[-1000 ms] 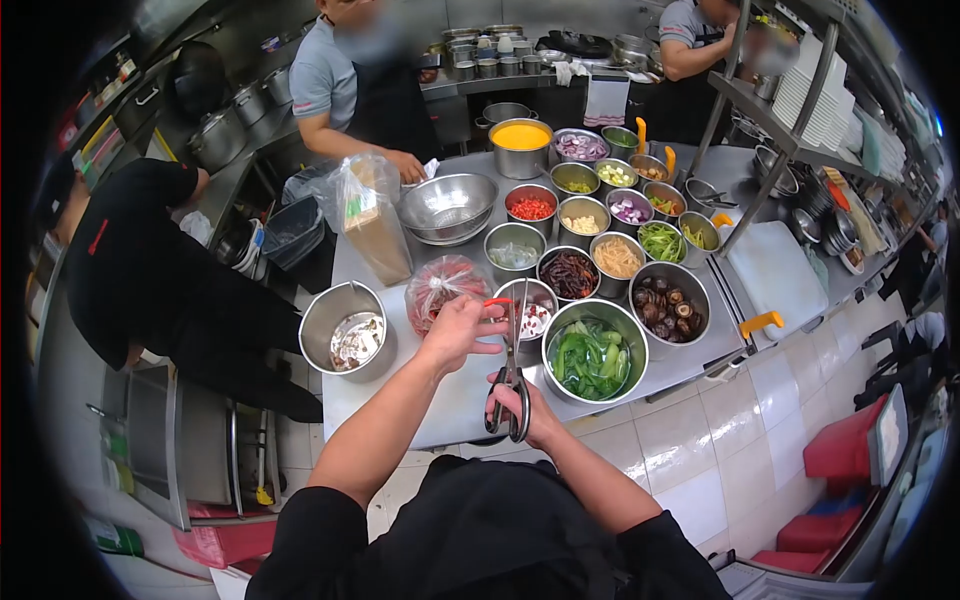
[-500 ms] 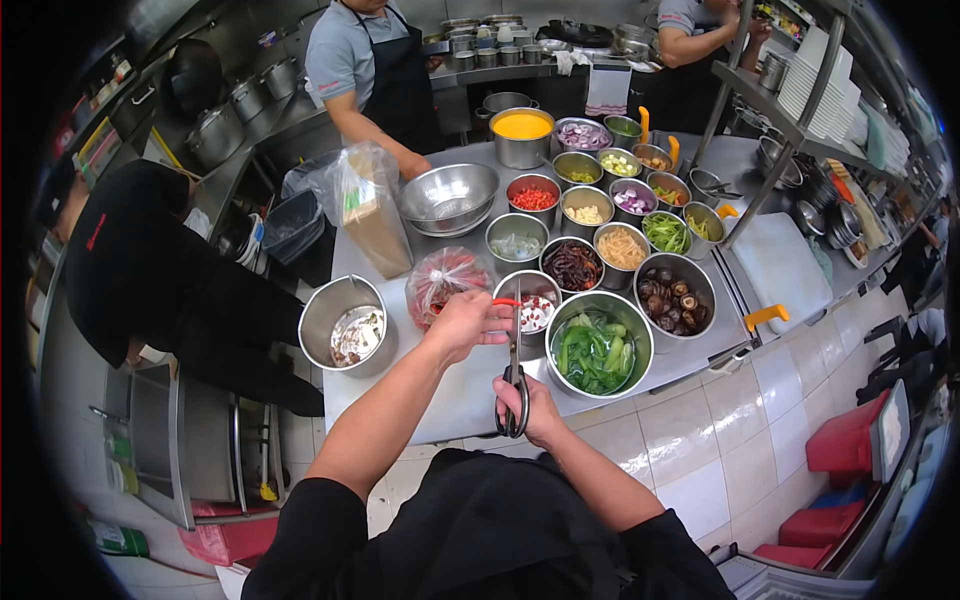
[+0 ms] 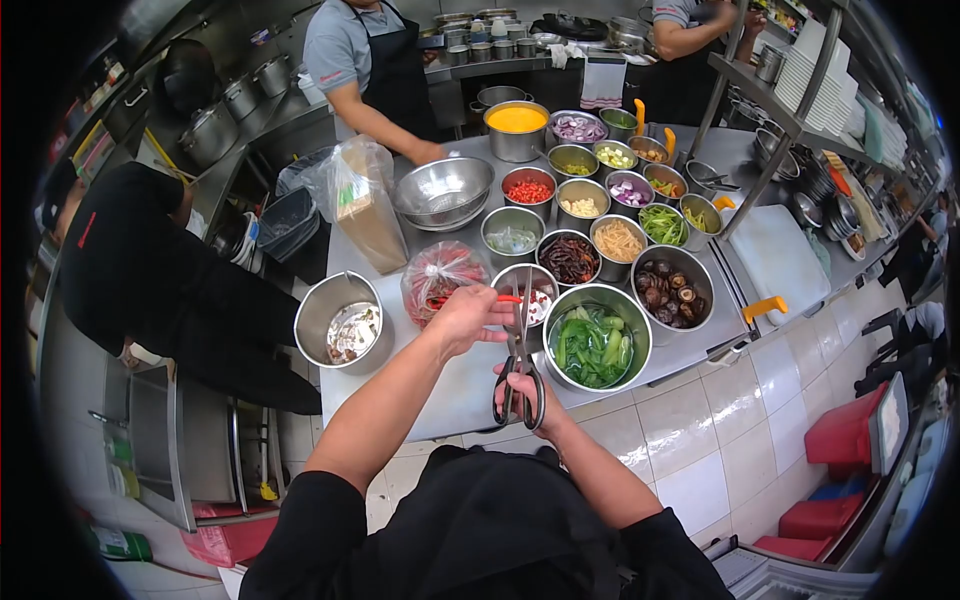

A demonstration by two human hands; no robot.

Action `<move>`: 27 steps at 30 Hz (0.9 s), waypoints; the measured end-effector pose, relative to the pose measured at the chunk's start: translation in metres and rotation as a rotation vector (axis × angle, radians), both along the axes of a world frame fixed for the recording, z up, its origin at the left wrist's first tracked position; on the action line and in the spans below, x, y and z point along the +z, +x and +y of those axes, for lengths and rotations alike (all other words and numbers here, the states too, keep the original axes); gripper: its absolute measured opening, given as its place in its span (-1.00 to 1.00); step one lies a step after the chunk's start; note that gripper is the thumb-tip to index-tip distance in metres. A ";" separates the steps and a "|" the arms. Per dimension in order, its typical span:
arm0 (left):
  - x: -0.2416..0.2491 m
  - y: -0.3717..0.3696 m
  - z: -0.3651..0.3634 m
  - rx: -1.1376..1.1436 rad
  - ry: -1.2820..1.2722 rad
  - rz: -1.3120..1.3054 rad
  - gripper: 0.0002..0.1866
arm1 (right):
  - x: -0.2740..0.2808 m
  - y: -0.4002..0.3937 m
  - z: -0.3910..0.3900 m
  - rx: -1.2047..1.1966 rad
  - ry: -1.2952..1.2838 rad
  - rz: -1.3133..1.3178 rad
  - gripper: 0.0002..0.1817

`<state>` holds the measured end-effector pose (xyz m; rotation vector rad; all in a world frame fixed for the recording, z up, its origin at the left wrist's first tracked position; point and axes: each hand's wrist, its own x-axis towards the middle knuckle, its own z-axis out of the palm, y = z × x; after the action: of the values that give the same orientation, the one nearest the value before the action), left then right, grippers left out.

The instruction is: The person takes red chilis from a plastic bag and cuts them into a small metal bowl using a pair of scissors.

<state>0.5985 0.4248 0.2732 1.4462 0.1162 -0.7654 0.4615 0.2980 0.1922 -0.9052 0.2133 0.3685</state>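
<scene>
My left hand [image 3: 470, 318] pinches a red chilli [image 3: 508, 299] whose tip points right, over a small steel pot [image 3: 527, 318] with red chilli pieces in it. My right hand [image 3: 540, 395] is wrapped round the black handles of a pair of scissors [image 3: 519, 350]. Their blades are spread and point away from me, right at the chilli's tip. Just beyond my left hand sits a clear plastic bag [image 3: 445, 275] of red chillies. A steel pot of leafy greens in water [image 3: 597, 340] stands right of the scissors.
Several steel pots of cut ingredients crowd the steel table, with mushrooms [image 3: 673, 292] at right. A steel pot [image 3: 342, 322] and a bagged carton [image 3: 368, 215] stand at left. Across the table, a person's hand [image 3: 428, 153] is by a steel bowl [image 3: 443, 190]. Another person [image 3: 150, 270] bends at far left.
The scissors have gone from closed to spread blades, their handles parting in my right hand. My left hand keeps its pinch on the chilli. The view has shifted slightly.
</scene>
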 end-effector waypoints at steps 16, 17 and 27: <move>-0.002 0.003 -0.002 -0.043 0.036 -0.022 -0.81 | 0.001 -0.004 0.001 0.016 -0.137 -0.005 -0.58; -0.004 0.003 -0.003 -0.046 0.049 -0.023 -0.80 | 0.001 -0.004 0.002 -0.010 -0.073 0.007 -0.59; -0.011 0.007 -0.002 -0.085 0.111 -0.043 -0.79 | 0.003 -0.003 -0.001 0.040 -0.145 0.003 -0.58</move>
<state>0.6060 0.4225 0.2620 1.5798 0.0660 -0.8071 0.4581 0.2972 0.1953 -1.0525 0.2275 0.3949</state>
